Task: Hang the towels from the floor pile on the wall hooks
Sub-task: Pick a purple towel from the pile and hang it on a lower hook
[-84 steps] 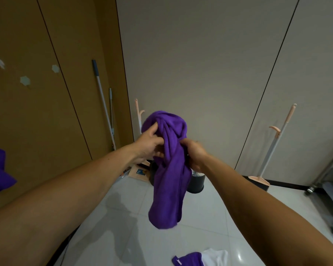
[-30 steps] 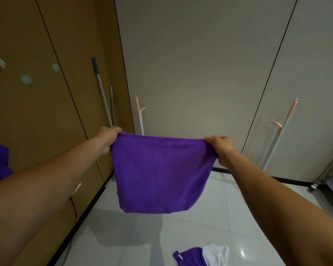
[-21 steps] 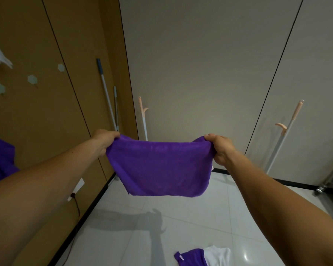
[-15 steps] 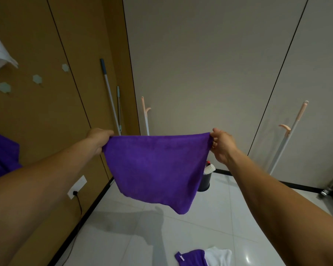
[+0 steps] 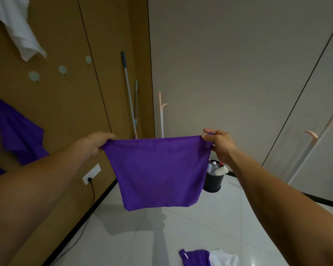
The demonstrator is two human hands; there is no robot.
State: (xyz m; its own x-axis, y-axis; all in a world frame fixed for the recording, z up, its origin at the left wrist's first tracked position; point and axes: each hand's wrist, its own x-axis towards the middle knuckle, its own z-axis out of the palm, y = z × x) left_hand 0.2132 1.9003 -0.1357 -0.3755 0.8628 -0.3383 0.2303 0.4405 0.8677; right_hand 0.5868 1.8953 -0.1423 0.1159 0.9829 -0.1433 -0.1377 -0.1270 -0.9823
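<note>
I hold a purple towel [image 5: 159, 171] spread flat in front of me at chest height. My left hand [image 5: 98, 141] pinches its top left corner and my right hand [image 5: 219, 144] pinches its top right corner. On the brown wall to the left are pale hexagonal hooks [image 5: 62, 69], three of them bare. A white towel [image 5: 21, 29] hangs at the upper left and another purple towel [image 5: 21, 135] hangs lower left. The floor pile [image 5: 208, 257] of purple and white towels lies at the bottom edge.
A black bin [image 5: 213, 179] with bottles stands behind the held towel. Mop handles [image 5: 129, 96] lean in the corner. A pink-topped pole [image 5: 315, 139] leans on the right wall. A wall socket [image 5: 91, 173] with a black cord sits low on the brown wall.
The bunched towel has been opened out and stretched between both hands. It swung up and now hangs flat. My view has turned left, showing more of the hook wall.
</note>
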